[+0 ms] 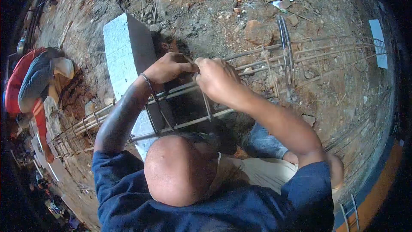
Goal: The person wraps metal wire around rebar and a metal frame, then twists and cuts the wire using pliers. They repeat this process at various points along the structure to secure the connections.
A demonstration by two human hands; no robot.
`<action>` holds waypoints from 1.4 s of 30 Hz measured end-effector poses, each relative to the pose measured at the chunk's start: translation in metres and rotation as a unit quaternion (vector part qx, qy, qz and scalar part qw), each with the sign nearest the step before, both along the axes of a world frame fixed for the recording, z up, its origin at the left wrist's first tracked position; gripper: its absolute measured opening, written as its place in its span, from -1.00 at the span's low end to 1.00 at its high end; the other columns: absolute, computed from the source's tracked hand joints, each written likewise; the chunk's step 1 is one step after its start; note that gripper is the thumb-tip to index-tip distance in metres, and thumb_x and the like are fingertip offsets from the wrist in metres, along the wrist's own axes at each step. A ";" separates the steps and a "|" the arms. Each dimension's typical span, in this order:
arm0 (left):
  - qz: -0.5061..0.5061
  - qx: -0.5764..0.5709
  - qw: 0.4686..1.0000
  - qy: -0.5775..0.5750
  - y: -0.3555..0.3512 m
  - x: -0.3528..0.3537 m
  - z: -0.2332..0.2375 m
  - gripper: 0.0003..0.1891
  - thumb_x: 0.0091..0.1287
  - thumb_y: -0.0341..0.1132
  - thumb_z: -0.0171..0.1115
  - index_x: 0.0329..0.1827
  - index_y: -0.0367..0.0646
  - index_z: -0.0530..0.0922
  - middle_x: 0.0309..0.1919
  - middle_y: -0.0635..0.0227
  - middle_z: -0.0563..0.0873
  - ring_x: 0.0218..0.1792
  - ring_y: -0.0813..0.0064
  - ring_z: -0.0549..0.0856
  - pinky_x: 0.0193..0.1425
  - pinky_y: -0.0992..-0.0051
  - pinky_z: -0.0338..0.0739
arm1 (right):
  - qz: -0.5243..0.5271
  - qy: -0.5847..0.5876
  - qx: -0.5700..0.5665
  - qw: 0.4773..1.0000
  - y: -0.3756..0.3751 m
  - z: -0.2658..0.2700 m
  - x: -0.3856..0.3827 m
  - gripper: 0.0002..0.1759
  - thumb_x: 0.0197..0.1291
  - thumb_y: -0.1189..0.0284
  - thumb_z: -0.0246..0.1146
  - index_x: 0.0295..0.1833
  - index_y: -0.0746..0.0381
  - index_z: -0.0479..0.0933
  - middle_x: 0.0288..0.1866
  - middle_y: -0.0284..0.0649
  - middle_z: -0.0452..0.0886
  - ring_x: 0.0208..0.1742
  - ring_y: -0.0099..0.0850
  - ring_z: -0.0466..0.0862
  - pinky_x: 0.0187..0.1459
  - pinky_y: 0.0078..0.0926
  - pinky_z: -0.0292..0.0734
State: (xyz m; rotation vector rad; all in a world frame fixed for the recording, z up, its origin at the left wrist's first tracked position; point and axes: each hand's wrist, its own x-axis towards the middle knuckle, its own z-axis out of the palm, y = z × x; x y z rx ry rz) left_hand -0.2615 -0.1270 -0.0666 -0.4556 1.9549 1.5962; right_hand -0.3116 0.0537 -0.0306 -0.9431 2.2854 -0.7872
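View from above the worker's head and shoulders, listed from largest to smallest.

Bare earth ground [206, 13], strewn with stones and rubble, fills the field.

Across it we see a rebar cage [317, 56]. Its long axis runs from lower left to upper right, lying crosswise to the worker's arms, and its middle rests on an upended concrete block [122, 47].

A second person in red [25, 77] crouches near the cage's lower-left end, well apart from the worker.

A tight cluster of stirrups [284, 47] stands on the cage to the right of the hands.

Both hands meet on the top bar [257, 52], directly ahead of the worker and just right of the block.

The left hand [168, 67] is curled closed, thumb and forefinger pressed together at its right-hand tip. The right hand [216, 78] touches it there, fingers bent over the bar in a closed grip. We judge neither hand the nearer, since both sit on the same spot.

One stirrup [206, 105] drops from beneath the right hand to the lower bars, at right angles to the long axis.

We cannot tell whether anything thinner, such as wire, is pinched between the fingertips.
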 end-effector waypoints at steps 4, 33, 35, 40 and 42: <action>0.004 -0.031 0.999 0.027 0.001 0.002 -0.003 -0.67 0.12 -0.17 0.33 -0.28 -0.33 0.64 -0.41 0.31 0.65 -0.43 0.60 0.55 -0.38 0.52 0.46 | -0.002 -0.005 -0.003 1.000 -0.002 -0.005 0.002 -0.76 0.05 0.42 0.18 -0.20 0.36 0.50 -0.34 0.17 0.58 -0.20 0.10 0.60 -0.14 -0.06 0.50; -0.168 -0.112 0.943 0.263 -0.018 0.009 -0.013 -0.83 0.22 -0.33 0.24 -0.28 -0.28 0.63 -0.39 0.37 0.70 -0.35 0.63 0.61 -0.24 0.52 0.54 | -0.046 0.061 0.019 0.997 -0.014 -0.003 0.008 -0.76 0.11 0.35 0.28 -0.18 0.26 0.47 -0.62 -0.10 0.51 -0.55 -0.22 0.56 -0.43 -0.29 0.42; -0.043 -0.011 0.992 0.114 -0.012 0.006 -0.017 -0.82 0.21 -0.31 0.26 -0.30 -0.28 0.63 -0.41 0.38 0.69 -0.37 0.63 0.60 -0.25 0.53 0.52 | -0.048 0.044 0.020 0.998 -0.016 -0.003 0.007 -0.76 0.11 0.35 0.28 -0.18 0.26 0.47 -0.60 -0.09 0.52 -0.52 -0.20 0.57 -0.41 -0.27 0.43; 0.047 -0.018 0.996 0.067 -0.008 0.004 -0.030 -0.80 0.20 -0.27 0.31 -0.31 -0.26 0.64 -0.45 0.44 0.68 -0.41 0.65 0.57 -0.29 0.57 0.48 | -0.077 0.029 -0.005 0.997 -0.015 -0.012 0.015 -0.77 0.10 0.36 0.28 -0.21 0.27 0.49 -0.54 -0.06 0.56 -0.45 -0.18 0.61 -0.37 -0.25 0.44; 0.080 -0.037 0.992 0.094 -0.005 0.008 -0.024 -0.79 0.20 -0.27 0.31 -0.32 -0.28 0.63 -0.46 0.39 0.67 -0.43 0.67 0.55 -0.30 0.57 0.47 | -0.088 0.039 -0.030 0.995 -0.015 -0.013 0.016 -0.78 0.10 0.35 0.28 -0.23 0.28 0.50 -0.51 -0.05 0.57 -0.42 -0.16 0.62 -0.35 -0.25 0.46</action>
